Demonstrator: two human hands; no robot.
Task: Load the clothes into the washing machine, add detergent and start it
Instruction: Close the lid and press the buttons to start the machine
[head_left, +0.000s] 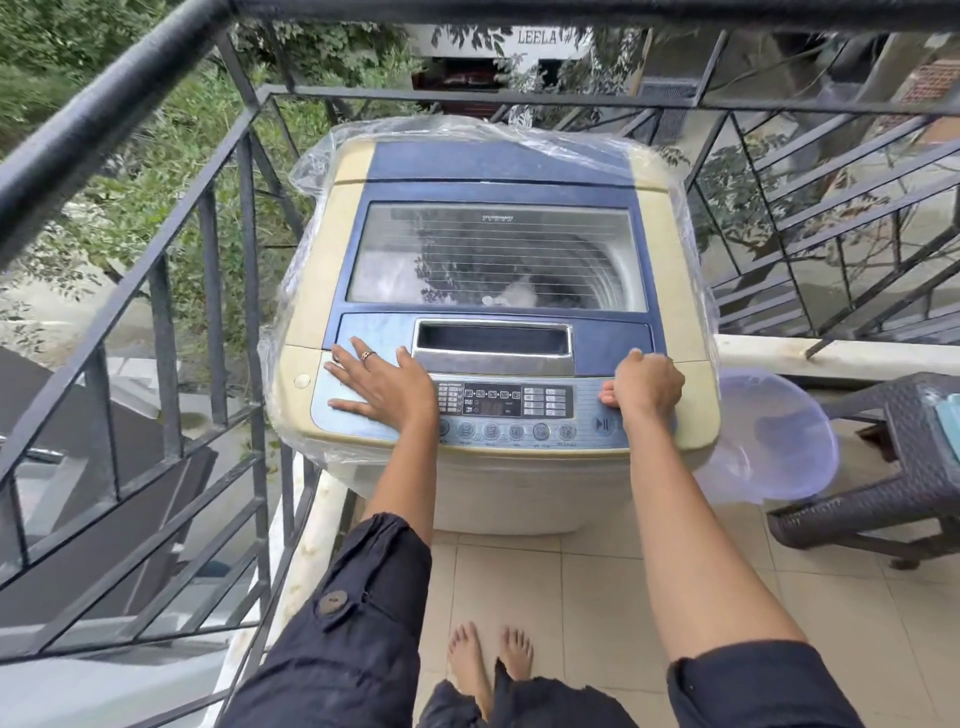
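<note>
Lid rigid, likely light; lift by recessed handle 12 o'clock of control panel; left hand flat, right hand curled, empty.

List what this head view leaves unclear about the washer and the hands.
- Drum contents: the closed glass lid of the beige-and-blue top-loading washing machine carries glare, so only pale shapes show.
- On the grey control panel, the labels and digits are too small and blurred.
- Under the right hand, curled fingers hide any button.
- The translucent purple plastic basin sits partly behind the washer, so its contents are unclear.
</note>
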